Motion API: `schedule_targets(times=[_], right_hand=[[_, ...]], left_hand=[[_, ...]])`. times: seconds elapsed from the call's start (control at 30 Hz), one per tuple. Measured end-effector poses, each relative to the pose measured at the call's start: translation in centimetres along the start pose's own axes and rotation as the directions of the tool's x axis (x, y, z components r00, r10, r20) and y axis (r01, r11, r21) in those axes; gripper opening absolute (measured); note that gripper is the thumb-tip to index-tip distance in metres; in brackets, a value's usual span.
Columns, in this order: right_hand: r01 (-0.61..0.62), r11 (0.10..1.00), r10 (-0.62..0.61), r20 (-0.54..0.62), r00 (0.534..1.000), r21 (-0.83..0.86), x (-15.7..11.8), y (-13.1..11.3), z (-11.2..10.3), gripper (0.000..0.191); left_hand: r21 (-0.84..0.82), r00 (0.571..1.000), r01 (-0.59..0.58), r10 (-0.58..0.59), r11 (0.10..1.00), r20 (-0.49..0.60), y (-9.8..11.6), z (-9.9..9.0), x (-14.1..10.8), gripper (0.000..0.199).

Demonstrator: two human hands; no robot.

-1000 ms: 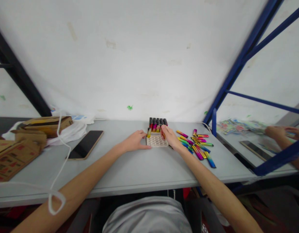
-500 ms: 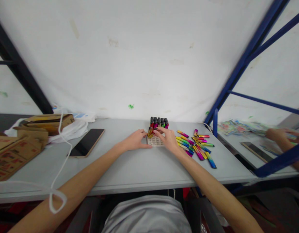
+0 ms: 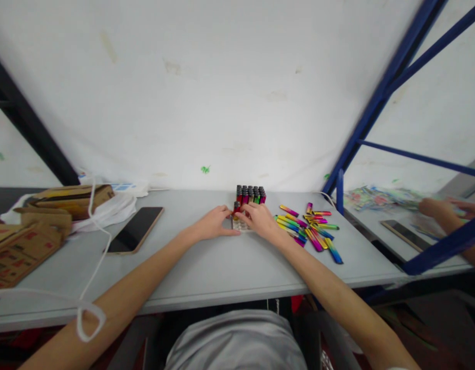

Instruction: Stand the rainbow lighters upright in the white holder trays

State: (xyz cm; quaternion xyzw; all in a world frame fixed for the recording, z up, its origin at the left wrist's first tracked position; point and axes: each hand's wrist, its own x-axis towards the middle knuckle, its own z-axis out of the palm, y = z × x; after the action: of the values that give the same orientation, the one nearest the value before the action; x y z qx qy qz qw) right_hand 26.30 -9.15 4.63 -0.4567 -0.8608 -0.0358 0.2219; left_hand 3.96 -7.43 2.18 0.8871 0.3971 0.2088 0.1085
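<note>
A pale grid tray (image 3: 241, 225) lies on the table, its holes partly covered by my fingers. Several black-topped lighters (image 3: 251, 194) stand upright in rows at its far side. My left hand (image 3: 214, 223) grips the tray's near left corner, thumb along the front edge and fingers against the left side. My right hand (image 3: 258, 218) reaches over the tray from the right, its fingers closed at a red lighter (image 3: 236, 206) with a dark top, standing in the left column. The fingertips partly hide this lighter. Loose shiny multicoloured lighters (image 3: 314, 234) lie in a pile to the right.
A phone (image 3: 135, 230) lies left on the grey table (image 3: 222, 272). Cardboard boxes (image 3: 33, 246), white plastic and a white cable (image 3: 100, 226) are further left. A blue metal frame (image 3: 339, 190) stands right; beyond it another person's hands (image 3: 437, 208) work near a second phone (image 3: 406, 235).
My right hand has moved slightly left and down with the lighter, which now stands at the tray's left column. My left hand stays at the corner. The view has shifted slightly.
</note>
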Motion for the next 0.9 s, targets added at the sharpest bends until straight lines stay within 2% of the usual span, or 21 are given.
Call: schedule_targets(times=[0.1,0.2,0.3,0.37,0.47,0.6,0.73,0.83,0.9], right_hand=[[-0.052,0.999,0.052,-0.029,0.998,0.009,-0.4,1.5,-1.5,0.039],[-0.231,0.967,0.227,-0.053,0.972,-0.105,-1.0,5.1,-3.3,0.037],[-0.430,0.879,0.437,-0.013,0.900,-0.207,-2.0,9.7,-4.7,0.031],[-0.517,0.831,0.530,0.015,0.848,-0.206,-2.7,12.3,-5.1,0.028],[-0.567,0.806,0.587,0.118,0.801,-0.169,-3.6,14.6,-5.1,0.031],[-0.569,0.801,0.598,0.257,0.759,-0.186,-3.8,15.5,-4.2,0.025],[-0.579,0.788,0.615,0.214,0.759,-0.210,-3.6,15.7,-3.3,0.020],[-0.577,0.803,0.588,0.047,0.807,-0.147,-3.4,15.6,-3.0,0.018],[-0.537,0.843,0.535,-0.095,0.840,-0.003,-3.2,15.2,-3.1,0.021]], left_hand=[[-0.003,1.000,0.004,-0.004,1.000,0.009,0.0,0.0,0.0,0.071],[0.000,1.000,0.002,-0.002,1.000,0.024,0.0,-0.1,0.1,0.070],[-0.007,0.999,0.006,-0.006,1.000,0.031,0.0,-0.1,0.1,0.069],[-0.007,0.999,0.010,-0.009,1.000,0.034,0.0,-0.1,0.1,0.069],[-0.001,0.999,0.012,-0.012,1.000,0.037,0.0,-0.1,0.1,0.070],[0.003,0.999,0.009,-0.009,1.000,0.030,0.0,-0.1,0.2,0.069],[0.015,0.999,0.012,-0.013,1.000,0.035,0.0,-0.1,0.2,0.067],[0.007,1.000,0.005,-0.005,1.000,0.026,0.0,-0.1,0.2,0.067],[0.003,1.000,0.002,-0.002,1.000,0.021,0.0,-0.1,0.1,0.066]])
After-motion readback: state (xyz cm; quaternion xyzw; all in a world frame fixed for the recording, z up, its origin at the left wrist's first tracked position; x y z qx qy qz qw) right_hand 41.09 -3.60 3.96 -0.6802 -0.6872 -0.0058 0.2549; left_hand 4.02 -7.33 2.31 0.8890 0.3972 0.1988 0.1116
